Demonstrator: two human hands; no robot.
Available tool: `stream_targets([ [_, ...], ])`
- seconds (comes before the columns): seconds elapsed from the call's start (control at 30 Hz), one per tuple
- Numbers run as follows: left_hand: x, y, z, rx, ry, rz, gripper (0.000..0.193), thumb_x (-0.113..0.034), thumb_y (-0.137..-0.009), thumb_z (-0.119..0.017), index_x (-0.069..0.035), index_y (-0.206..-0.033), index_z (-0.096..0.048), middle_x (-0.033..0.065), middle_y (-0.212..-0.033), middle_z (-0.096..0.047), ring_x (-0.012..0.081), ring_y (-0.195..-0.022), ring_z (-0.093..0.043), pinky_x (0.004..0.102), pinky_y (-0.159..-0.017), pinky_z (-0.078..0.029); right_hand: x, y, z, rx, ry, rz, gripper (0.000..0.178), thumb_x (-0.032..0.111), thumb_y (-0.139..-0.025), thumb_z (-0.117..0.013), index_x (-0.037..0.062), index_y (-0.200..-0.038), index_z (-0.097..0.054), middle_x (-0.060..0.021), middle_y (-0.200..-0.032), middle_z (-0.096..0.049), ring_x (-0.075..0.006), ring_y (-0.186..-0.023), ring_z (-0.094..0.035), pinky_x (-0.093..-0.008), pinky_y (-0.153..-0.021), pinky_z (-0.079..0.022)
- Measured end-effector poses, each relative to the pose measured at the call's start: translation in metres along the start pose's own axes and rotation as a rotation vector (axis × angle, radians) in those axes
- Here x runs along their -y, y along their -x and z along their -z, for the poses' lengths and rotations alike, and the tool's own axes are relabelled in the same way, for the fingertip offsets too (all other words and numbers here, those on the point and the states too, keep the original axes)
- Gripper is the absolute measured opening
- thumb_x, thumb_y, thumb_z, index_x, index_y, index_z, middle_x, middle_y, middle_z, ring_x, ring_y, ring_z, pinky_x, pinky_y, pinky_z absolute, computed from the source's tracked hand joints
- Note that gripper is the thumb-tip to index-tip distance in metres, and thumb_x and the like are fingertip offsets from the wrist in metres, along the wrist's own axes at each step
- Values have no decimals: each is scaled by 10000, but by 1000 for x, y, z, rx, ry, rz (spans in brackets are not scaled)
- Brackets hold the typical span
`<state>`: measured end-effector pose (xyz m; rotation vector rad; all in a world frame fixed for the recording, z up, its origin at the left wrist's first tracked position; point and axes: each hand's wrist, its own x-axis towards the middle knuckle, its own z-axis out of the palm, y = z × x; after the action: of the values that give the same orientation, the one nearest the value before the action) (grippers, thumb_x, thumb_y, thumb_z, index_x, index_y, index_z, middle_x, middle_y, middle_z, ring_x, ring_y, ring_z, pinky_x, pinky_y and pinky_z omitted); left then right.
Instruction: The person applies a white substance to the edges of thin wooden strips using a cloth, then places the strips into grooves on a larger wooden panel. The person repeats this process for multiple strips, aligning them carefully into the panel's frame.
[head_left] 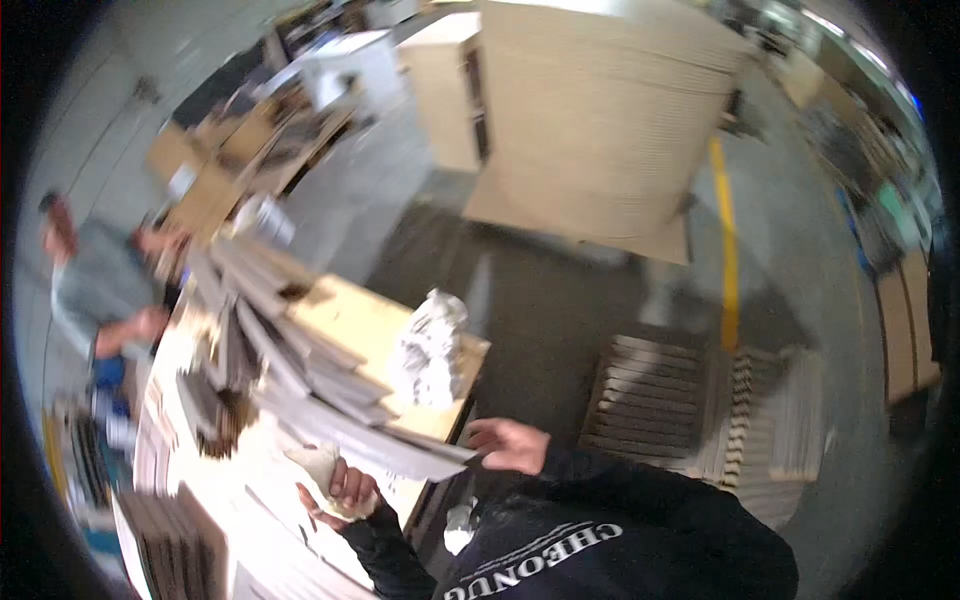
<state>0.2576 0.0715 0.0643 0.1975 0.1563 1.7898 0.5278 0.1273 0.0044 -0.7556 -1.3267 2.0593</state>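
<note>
My left hand [350, 492] is wrapped round a crumpled off-white cloth [318, 465] above the table [335, 310]. At the table's right edge my right hand [510, 447] has its fingers curled at the end of a long grey strip [385, 443]; blur softens the exact contact. This strip lies slantwise along the front of a loose pile of similar grey-brown strips [265, 335]. Beyond the pile sits a crumpled silvery-white wad [430, 350] of wrapping or film.
Across the table at left stands another person [105, 285], hands near the strips. More strips are stacked at the near left [165, 545]. Stacked slats [650, 395] lie on the floor at right. A large cardboard box [600, 130] stands ahead, beside a yellow floor line [725, 250].
</note>
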Motion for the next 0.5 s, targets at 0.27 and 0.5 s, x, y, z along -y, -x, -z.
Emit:
stream_targets([
  [0.27,24,34,15,78,-112,35,637,-540,-858,-377,-155,-1349,-247,123,-824,-579,213,-615,-598,328,-475,-479,-16,-23,2,218,38,-140,522,93,-844,-566,4,-1302,-332,-108,-1195,-469,-186,-1101,-471,-323,-959,-382],
  [0.5,92,11,20,94,66,286,719,-542,-827,-469,-177,-1380,-189,61,-668,-482,150,-459,-447,285,-441,-373,28,-55,-35,294,-542,-147,483,83,-911,-415,18,-1365,-262,-92,-1325,-402,-170,-1194,-406,-295,-1010,-292],
])
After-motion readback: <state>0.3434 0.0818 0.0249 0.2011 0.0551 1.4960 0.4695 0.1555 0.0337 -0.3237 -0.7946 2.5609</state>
